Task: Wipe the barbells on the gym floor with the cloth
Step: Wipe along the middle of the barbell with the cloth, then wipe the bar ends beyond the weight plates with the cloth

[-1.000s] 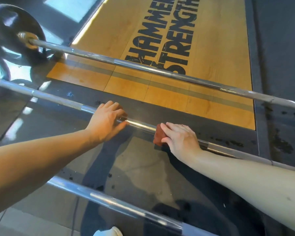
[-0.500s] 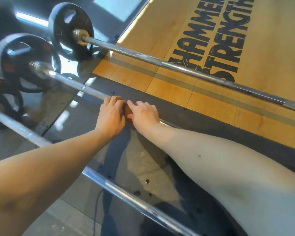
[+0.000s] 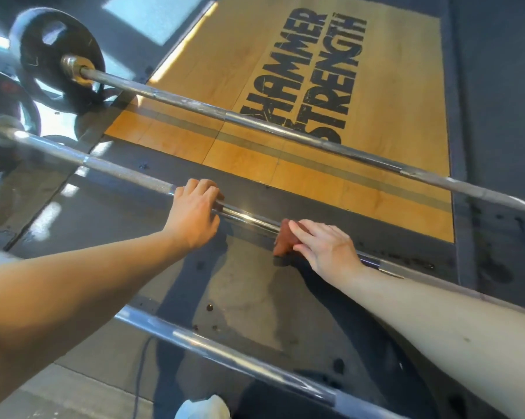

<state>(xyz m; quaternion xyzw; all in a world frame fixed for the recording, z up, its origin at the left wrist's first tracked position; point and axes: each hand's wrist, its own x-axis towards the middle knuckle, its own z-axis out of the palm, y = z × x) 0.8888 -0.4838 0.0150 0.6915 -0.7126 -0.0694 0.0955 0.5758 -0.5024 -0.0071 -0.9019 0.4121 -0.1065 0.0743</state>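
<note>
Three steel barbells lie side by side on the gym floor. My left hand (image 3: 194,213) grips the shaft of the middle barbell (image 3: 119,173), fingers curled over it. A short way to the right, my right hand (image 3: 324,249) holds a reddish-brown cloth (image 3: 282,240) wrapped over the same shaft. A bare shiny stretch of bar shows between my hands. The far barbell (image 3: 285,128) crosses the wooden platform. The near barbell (image 3: 224,355) runs below my forearms.
Black weight plates (image 3: 58,58) sit on the left ends of the far and middle bars. A wooden platform (image 3: 376,164) printed with black lettering lies beyond, ringed by dark rubber flooring (image 3: 255,297). A white shoe tip (image 3: 203,408) shows at the bottom edge.
My right hand with the cloth slid left along the middle bar until it met my left hand, then back to the right. My left hand kept its grip.
</note>
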